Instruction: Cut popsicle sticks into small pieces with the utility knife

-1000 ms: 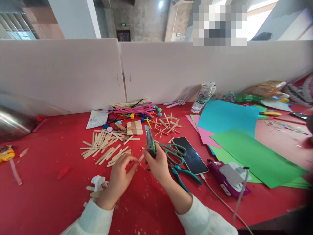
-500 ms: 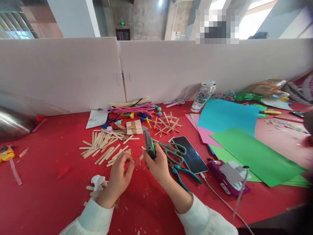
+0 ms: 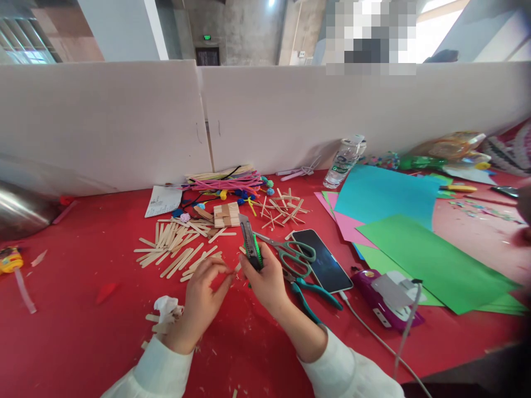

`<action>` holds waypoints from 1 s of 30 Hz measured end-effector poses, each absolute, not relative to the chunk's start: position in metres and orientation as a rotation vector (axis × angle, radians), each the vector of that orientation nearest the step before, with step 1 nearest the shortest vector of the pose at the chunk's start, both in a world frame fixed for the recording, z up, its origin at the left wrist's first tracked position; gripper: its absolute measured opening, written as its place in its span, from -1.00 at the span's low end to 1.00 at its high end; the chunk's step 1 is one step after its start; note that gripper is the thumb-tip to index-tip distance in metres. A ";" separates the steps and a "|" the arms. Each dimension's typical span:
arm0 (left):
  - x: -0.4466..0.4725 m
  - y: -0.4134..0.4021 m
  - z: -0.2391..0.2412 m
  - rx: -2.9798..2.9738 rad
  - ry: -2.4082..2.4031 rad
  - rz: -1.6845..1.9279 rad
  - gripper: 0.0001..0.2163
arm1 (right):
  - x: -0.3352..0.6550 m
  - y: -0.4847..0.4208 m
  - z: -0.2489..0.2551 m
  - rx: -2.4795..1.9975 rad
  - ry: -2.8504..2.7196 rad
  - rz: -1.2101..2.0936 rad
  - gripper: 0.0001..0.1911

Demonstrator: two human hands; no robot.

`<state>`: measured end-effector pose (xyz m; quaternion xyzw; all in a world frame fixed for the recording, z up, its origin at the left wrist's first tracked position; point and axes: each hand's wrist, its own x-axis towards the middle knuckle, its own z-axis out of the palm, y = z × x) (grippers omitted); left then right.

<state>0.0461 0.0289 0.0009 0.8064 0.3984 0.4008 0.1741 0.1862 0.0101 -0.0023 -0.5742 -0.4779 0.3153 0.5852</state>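
My right hand is wrapped round a utility knife with a green and dark grip, its blade pointing up and away from me. My left hand is pinched, its fingertips at the end of a small piece of craft stick between the two hands. Just beyond the hands lie loose craft sticks and a bundle of sticks bound with brown paper. Grey-green scissors and teal-handled pliers lie right of my right hand.
A smartphone on a cable lies beside the scissors, near a purple power strip. Green paper, a water bottle and pipe cleaners sit farther back. A white board closes off the red table. Crumpled tissue lies by my left wrist.
My left fingertips have moved slightly right, onto the small stick piece. My right hand keeps the knife in nearly the same place.
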 end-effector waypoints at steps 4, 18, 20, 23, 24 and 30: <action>0.047 0.029 0.001 2.330 1.143 1.204 -0.95 | 0.183 0.007 -0.002 -1.344 -1.192 0.672 -0.89; 0.045 0.024 0.011 2.316 1.120 1.187 -0.79 | 0.188 0.010 0.004 -1.289 -1.021 0.797 -0.85; 0.044 0.026 0.007 2.228 1.179 1.257 -0.90 | 0.190 0.011 0.008 -1.260 -0.986 0.825 -0.83; 0.045 0.028 0.002 2.213 1.184 1.243 -0.77 | 0.191 0.011 0.013 -1.253 -0.948 0.835 -0.82; 0.046 0.028 0.002 2.266 1.167 1.207 -0.74 | 0.191 0.011 0.013 -1.258 -0.944 0.829 -0.82; 0.049 0.026 0.002 2.242 1.168 1.096 -0.88 | 0.190 0.010 0.011 -1.236 -0.949 0.823 -0.78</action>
